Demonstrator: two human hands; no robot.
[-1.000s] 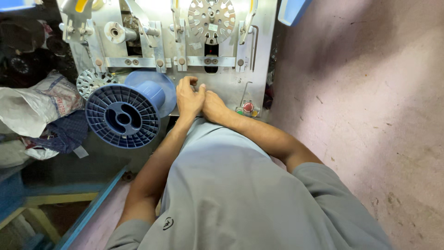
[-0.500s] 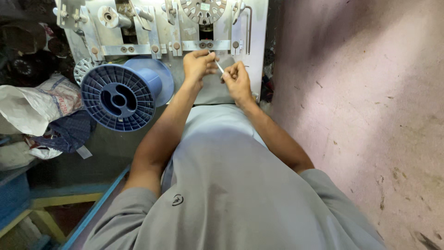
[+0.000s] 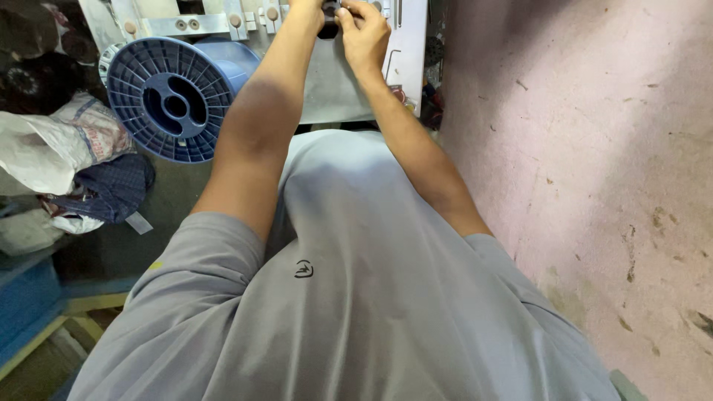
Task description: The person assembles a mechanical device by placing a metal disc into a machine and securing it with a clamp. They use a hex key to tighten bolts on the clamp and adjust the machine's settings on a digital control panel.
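Far left: a white plastic bag (image 3: 33, 148) lay crumpled, with a dark blue cloth (image 3: 111, 189) just beside it below.
Blue spool (image 3: 174, 96): a large ribbed plastic reel sat on its mount at the machine's left, its flange facing the camera, just beside the left forearm.
Machine panel (image 3: 338, 82): a pale metal face with small round knobs along a rail stood upright ahead of the person.
Left hand (image 3: 312, 9): reached to the top edge of view, mostly cut off; whether it gripped could not be told.
Black part (image 3: 329, 22): a small dark piece on the panel, between both hands.
Right hand (image 3: 364, 33): fingers curled closed against the black part, pinching it.
Right: a bare pink wall (image 3: 579, 163), stained.
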